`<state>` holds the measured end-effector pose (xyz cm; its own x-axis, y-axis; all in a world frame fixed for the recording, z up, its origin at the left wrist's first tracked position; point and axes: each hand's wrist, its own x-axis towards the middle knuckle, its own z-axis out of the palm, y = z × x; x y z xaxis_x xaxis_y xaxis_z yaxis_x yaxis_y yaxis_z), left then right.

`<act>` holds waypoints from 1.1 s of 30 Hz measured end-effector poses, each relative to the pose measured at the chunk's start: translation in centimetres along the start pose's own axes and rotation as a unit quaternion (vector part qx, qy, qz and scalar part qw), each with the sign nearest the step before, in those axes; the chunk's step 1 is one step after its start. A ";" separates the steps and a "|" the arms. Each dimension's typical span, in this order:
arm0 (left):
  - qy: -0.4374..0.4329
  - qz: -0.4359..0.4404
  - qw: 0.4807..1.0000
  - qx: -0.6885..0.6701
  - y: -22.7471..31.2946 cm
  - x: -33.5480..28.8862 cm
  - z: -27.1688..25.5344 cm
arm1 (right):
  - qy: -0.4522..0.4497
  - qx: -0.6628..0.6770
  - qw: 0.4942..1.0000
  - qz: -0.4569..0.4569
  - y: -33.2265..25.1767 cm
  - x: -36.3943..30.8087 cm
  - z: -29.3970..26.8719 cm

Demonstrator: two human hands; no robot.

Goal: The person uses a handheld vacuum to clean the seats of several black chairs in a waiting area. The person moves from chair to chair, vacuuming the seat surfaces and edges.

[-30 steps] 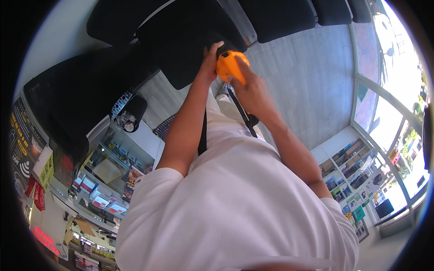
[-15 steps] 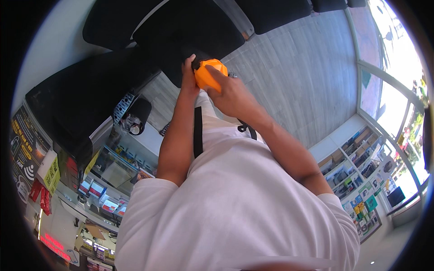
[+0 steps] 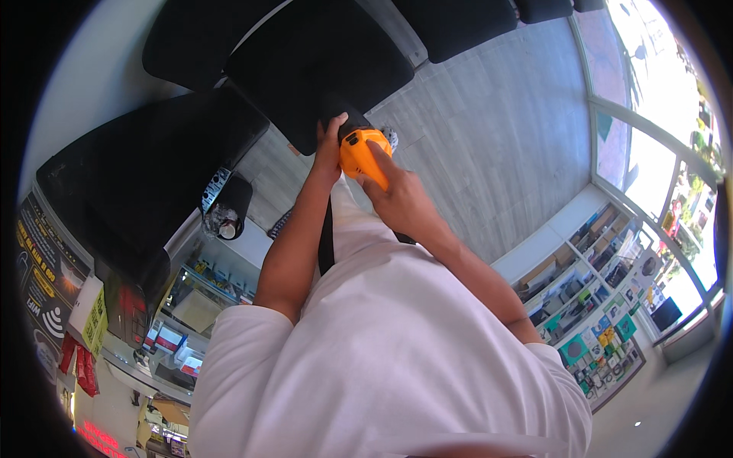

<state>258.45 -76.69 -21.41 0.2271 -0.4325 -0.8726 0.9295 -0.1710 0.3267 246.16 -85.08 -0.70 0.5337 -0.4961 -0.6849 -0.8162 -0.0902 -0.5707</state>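
Cannot see most fingers of the left hand (image 3: 328, 149) behind the orange tool (image 3: 363, 159). Cannot identify tiny goods (image 3: 605, 240) on white shelves (image 3: 545, 232) at right. See black chairs (image 3: 458, 29) cut off at far edge.

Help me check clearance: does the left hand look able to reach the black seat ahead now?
Probably yes: nothing visible blocks the way from the left hand to the black seat beyond it, though depth is unclear and the orange tool sits close beside the hand.

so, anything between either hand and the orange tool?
Nothing visible. The right hand grips the orange tool directly; the left hand is at its left side, exact contact unclear. The black seat lies beyond, not between.
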 end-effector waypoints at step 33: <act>0.007 0.004 0.998 -0.055 -5.8 -2.8 -2.2 | -0.068 0.010 0.998 -0.005 2.1 -4.2 1.1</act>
<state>253.11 -72.53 -21.70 0.2374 -0.4203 -0.8758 0.9539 -0.0697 0.2920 242.39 -82.25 0.50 0.5676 -0.3740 -0.7335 -0.8070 -0.0761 -0.5857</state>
